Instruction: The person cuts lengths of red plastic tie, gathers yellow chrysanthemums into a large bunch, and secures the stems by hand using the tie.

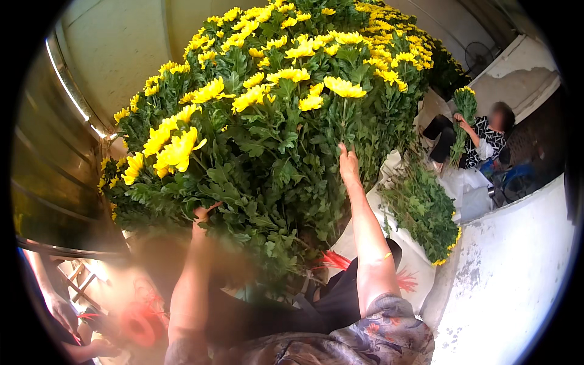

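Observation:
A large heap of yellow chrysanthemums (255,98) with leafy green stems rises before me. My right hand (349,164) is raised against its near right side. Its fingers close on the leafy stem of a single chrysanthemum (344,87), whose bloom stands upright above them. Lower on the left, my left hand (200,214) grips leafy stems, and its thumb shows across them. Large yellow blooms (178,150) fan out above that hand. Leaves cover most of its fingers.
On the right, a seated person (486,137) holds a chrysanthemum bunch (465,107). Another bunch (422,214) lies on pale sheeting. Red ties (335,260) are beside my leg. A co-worker's hands (64,312) show at lower left, near a blurred red roll (139,324). A metal wall (59,182) borders the left.

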`<action>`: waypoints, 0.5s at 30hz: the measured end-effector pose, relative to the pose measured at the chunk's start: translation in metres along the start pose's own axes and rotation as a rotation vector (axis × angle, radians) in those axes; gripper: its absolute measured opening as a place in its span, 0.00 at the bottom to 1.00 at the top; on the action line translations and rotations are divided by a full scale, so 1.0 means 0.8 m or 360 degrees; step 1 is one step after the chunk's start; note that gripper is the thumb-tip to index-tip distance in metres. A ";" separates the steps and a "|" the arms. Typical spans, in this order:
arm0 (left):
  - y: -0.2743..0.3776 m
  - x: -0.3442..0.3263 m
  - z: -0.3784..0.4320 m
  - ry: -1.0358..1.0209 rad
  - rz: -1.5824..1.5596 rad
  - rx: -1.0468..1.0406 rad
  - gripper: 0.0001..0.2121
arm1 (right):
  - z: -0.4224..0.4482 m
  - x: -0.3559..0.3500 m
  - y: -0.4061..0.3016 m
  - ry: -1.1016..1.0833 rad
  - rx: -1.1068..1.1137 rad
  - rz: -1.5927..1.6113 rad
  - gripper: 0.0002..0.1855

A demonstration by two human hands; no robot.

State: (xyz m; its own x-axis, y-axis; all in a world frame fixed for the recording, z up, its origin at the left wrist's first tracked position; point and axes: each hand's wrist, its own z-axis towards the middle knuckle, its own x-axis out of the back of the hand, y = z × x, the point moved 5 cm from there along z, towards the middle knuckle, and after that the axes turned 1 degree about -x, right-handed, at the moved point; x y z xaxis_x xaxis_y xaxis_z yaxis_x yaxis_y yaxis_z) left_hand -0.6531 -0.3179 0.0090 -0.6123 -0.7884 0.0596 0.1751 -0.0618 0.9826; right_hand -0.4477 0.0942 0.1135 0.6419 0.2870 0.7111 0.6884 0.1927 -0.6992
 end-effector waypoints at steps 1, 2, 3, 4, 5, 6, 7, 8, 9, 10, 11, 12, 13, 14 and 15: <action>-0.010 0.003 -0.001 0.0018 -0.0033 0.0072 0.10 | -0.008 0.001 -0.005 0.0038 0.0107 0.0129 0.34; -0.011 -0.007 0.002 0.0021 -0.0090 0.0144 0.11 | -0.012 0.012 -0.004 0.0094 0.0205 0.0243 0.34; 0.013 -0.022 0.008 -0.0117 0.0040 0.0223 0.13 | -0.008 0.020 0.006 0.0137 0.0325 0.0291 0.35; 0.018 -0.037 0.012 -0.0192 0.0097 0.0264 0.13 | -0.004 0.030 0.022 0.0150 0.0317 0.0277 0.35; 0.026 -0.041 0.014 -0.0249 0.0176 0.0300 0.14 | -0.005 0.032 0.025 0.0151 0.0352 0.0189 0.34; 0.026 -0.041 0.014 -0.0209 -0.0458 0.0380 0.14 | -0.015 0.027 0.012 0.0135 0.0399 0.0110 0.34; 0.029 -0.037 0.013 -0.0167 -0.0767 0.0408 0.14 | -0.027 0.028 0.006 0.0094 0.0339 0.0142 0.34; 0.034 -0.040 0.012 -0.0133 -0.1092 0.0438 0.14 | -0.047 0.041 -0.013 0.0025 0.0259 0.0242 0.33; 0.063 -0.042 0.015 -0.0105 -0.0597 0.0213 0.12 | -0.043 0.052 0.000 0.0136 0.0230 0.0300 0.32; 0.066 -0.046 0.019 -0.0070 -0.0617 0.0221 0.11 | -0.035 0.065 0.013 0.0241 0.0207 0.0359 0.31; 0.069 -0.042 0.021 -0.0019 -0.0626 0.0229 0.11 | -0.035 0.081 0.003 0.0426 0.0286 0.0268 0.25; 0.071 -0.037 0.022 0.0032 -0.0627 0.0237 0.12 | -0.029 0.096 -0.009 0.0593 0.0366 0.0180 0.20; 0.051 -0.032 0.015 0.0003 -0.1267 0.0609 0.12 | -0.015 0.123 -0.026 0.0597 0.0415 0.0137 0.21; 0.057 -0.031 0.010 0.0120 -0.1038 0.0358 0.13 | -0.003 0.156 -0.037 0.0614 0.0453 0.0088 0.21; 0.091 -0.054 0.009 0.0131 -0.1001 0.0361 0.13 | 0.013 0.212 -0.035 0.0768 0.0504 0.0117 0.20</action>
State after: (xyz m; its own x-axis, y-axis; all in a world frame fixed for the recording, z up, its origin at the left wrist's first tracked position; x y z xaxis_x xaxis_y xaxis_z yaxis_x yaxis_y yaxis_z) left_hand -0.6195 -0.2840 0.0796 -0.4826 -0.6889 -0.5408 -0.3673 -0.4014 0.8390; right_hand -0.3619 0.1471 0.2527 0.8164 -0.1355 0.5613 0.5495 0.4813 -0.6830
